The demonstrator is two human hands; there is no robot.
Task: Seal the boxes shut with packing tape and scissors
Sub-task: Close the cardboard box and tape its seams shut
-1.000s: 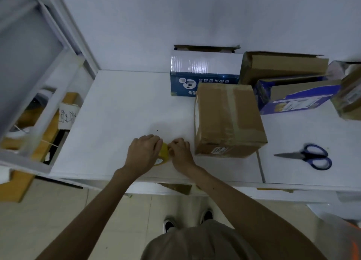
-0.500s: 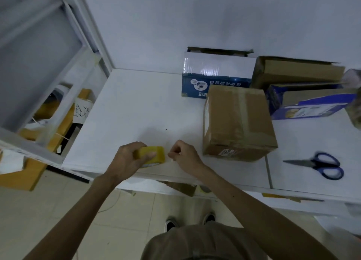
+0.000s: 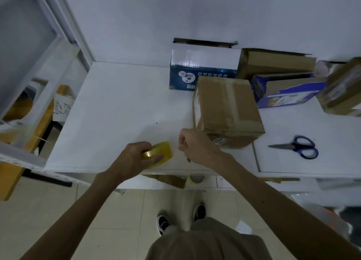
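Where the person stands: two dark shoes (image 3: 164, 222) on pale floor tiles, partly hidden by a tan shirt that the bottom edge cuts off.
Under the table edge: a scrap of cardboard and something round and yellowish, too dim to name.
Left hand (image 3: 134, 158): grips the tape roll (image 3: 163, 152), thumb on the outer band, fingertips hidden in the core.
Tape roll: yellow, held over the front edge of the table (image 3: 117, 107), hole facing left, so its axis runs left to right.
Right hand (image 3: 197, 148): just right of the roll, apart from it, fingers curled and pinched as on the loose tape end. The strip is clear and barely shows.
Brown box (image 3: 228, 107): closed, just beyond the right hand, long side running near to far. A tape band runs along its top. The hand covers part of the label on its near face.
Scissors (image 3: 297, 146): flat on the table, well right of the hands. Blades are closed and point left at the brown box, with the blue handles to the right.
Back row: a blue and white box (image 3: 203, 66), an open brown carton (image 3: 277, 64) and a blue carton (image 3: 289, 91) against the wall.
Right edge: another brown package (image 3: 343, 89), blurred and cut off.
Left side: a white shelf frame (image 3: 58, 44), its contents dim.
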